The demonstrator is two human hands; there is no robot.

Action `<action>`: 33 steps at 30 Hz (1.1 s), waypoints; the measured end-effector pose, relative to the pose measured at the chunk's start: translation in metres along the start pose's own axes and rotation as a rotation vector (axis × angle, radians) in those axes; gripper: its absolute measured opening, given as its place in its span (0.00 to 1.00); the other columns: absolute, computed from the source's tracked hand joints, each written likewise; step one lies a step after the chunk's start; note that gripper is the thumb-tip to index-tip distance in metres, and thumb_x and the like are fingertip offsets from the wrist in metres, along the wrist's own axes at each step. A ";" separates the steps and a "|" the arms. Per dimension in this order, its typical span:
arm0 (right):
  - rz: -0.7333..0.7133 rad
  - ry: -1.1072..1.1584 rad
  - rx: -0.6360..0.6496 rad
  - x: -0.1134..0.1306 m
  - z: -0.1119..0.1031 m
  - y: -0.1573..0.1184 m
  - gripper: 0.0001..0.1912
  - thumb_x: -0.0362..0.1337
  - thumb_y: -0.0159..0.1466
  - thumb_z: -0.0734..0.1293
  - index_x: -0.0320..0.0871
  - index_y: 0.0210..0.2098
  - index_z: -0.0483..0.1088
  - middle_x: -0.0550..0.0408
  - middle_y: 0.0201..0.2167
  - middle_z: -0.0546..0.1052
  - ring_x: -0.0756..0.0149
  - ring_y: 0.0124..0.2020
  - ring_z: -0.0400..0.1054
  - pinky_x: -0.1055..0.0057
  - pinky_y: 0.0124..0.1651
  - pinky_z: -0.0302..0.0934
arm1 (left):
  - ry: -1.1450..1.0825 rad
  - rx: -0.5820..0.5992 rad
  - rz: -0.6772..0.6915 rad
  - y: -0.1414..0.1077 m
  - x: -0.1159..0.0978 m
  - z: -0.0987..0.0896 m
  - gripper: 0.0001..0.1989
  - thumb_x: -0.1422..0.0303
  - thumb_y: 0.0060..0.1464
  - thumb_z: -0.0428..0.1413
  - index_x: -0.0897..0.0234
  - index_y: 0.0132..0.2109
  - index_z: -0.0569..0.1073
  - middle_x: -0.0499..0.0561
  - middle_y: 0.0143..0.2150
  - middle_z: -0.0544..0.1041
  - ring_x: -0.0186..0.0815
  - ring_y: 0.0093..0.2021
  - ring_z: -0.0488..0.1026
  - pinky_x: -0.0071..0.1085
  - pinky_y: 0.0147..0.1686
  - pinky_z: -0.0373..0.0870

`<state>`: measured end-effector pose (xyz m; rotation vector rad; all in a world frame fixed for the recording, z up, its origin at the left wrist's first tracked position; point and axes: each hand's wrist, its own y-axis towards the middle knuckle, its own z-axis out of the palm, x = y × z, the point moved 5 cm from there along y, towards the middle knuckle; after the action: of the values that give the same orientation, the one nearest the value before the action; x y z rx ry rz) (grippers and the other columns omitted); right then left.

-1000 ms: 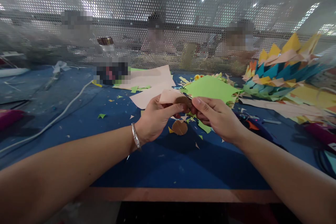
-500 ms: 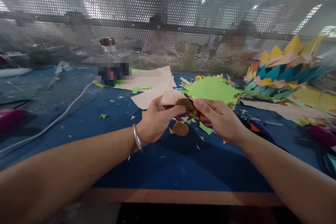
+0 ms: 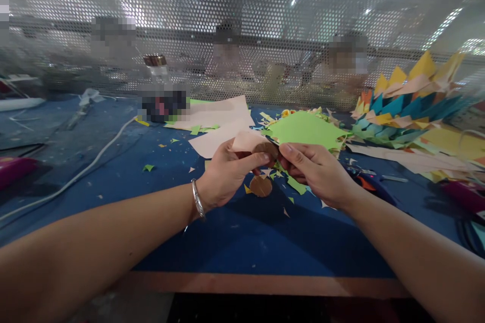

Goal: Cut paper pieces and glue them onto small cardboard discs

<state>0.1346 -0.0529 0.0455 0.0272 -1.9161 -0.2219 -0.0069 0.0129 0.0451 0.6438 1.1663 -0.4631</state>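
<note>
My left hand is closed on a pale pink paper piece and a round brown disc, its thumb on the disc. My right hand is pinched at the disc's right edge; what lies between its fingertips is too small to make out. A second brown disc lies on the blue table just below my hands, among small paper scraps. Behind my hands are a green sheet and a pale pink sheet.
A paper model with yellow, teal and orange points stands at the right. A white cable crosses the left side. Magenta objects sit at both sides. Behind the table rises a perforated metal screen, with people beyond it.
</note>
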 end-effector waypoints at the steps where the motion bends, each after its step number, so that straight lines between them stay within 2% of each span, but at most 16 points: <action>1: -0.011 -0.006 0.000 0.001 0.000 0.000 0.29 0.63 0.65 0.63 0.43 0.24 0.63 0.65 0.17 0.53 0.77 0.18 0.42 0.72 0.19 0.35 | 0.010 -0.007 -0.003 0.000 0.000 0.000 0.09 0.69 0.44 0.67 0.67 0.33 0.76 0.49 0.31 0.77 0.30 0.31 0.71 0.25 0.28 0.67; 5: -0.035 -0.024 -0.001 0.003 -0.001 0.000 0.29 0.62 0.66 0.62 0.43 0.24 0.62 0.65 0.17 0.53 0.76 0.18 0.42 0.72 0.20 0.36 | 0.065 -0.032 -0.009 0.001 -0.001 -0.002 0.07 0.68 0.47 0.65 0.67 0.34 0.77 0.51 0.31 0.78 0.31 0.31 0.72 0.26 0.28 0.65; 13: -0.069 -0.084 -0.010 0.004 -0.004 0.001 0.30 0.62 0.67 0.61 0.44 0.23 0.61 0.65 0.18 0.51 0.76 0.18 0.41 0.71 0.20 0.35 | 0.061 -0.050 0.003 0.004 -0.002 -0.004 0.05 0.70 0.47 0.65 0.66 0.31 0.77 0.48 0.27 0.76 0.28 0.27 0.69 0.26 0.27 0.63; 27: -0.068 -0.075 0.003 0.002 -0.002 0.001 0.30 0.62 0.66 0.62 0.43 0.23 0.62 0.65 0.17 0.53 0.76 0.18 0.42 0.71 0.20 0.36 | 0.080 0.007 0.007 0.003 -0.002 -0.001 0.04 0.71 0.47 0.63 0.67 0.32 0.77 0.49 0.29 0.78 0.31 0.30 0.73 0.26 0.27 0.66; 33: -0.090 -0.137 -0.007 0.006 -0.004 0.001 0.30 0.62 0.67 0.61 0.44 0.22 0.60 0.64 0.18 0.53 0.75 0.18 0.43 0.71 0.21 0.37 | 0.163 -0.025 -0.020 0.004 0.001 -0.004 0.04 0.70 0.46 0.62 0.66 0.30 0.77 0.49 0.26 0.76 0.30 0.27 0.71 0.27 0.26 0.63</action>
<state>0.1366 -0.0531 0.0523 0.0955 -2.0529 -0.2981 -0.0070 0.0184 0.0444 0.6582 1.3316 -0.4186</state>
